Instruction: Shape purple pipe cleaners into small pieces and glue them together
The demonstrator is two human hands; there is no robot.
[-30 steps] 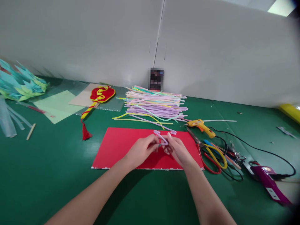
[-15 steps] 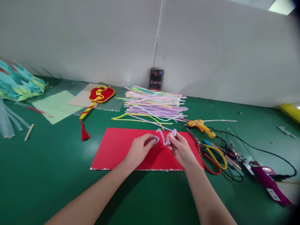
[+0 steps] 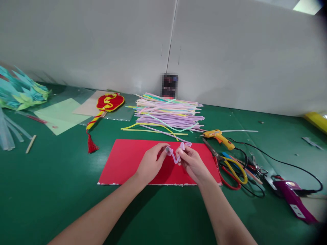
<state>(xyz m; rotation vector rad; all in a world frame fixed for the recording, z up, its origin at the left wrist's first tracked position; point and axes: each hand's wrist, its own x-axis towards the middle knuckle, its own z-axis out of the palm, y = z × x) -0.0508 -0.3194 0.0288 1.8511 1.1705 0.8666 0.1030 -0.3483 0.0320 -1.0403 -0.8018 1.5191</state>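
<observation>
Above a red board (image 3: 127, 163), both hands hold a bent lilac pipe cleaner (image 3: 176, 160). My left hand (image 3: 151, 161) pinches a small coiled lilac piece between thumb and fingertips. A lilac loop stands up from the pinch of my right hand (image 3: 191, 162), and a V-shaped length spans the gap between the hands. Whether the coiled piece and the V are one strand I cannot tell. Just beyond the board lies a pile of pastel pipe cleaners (image 3: 168, 119), mostly lilac, pink and yellow.
To the right lie a yellow glue gun (image 3: 219, 139), scissors with red and yellow handles (image 3: 235, 172) and a purple power strip (image 3: 293, 197) with a black cord. At left are a red and yellow tasselled fan (image 3: 109, 102), green paper (image 3: 63, 115) and a turquoise leafy craft (image 3: 22, 90).
My right hand has moved left and slightly down, closer to my left hand. The V-shaped lilac length now reaches the coiled piece in my left fingertips.
</observation>
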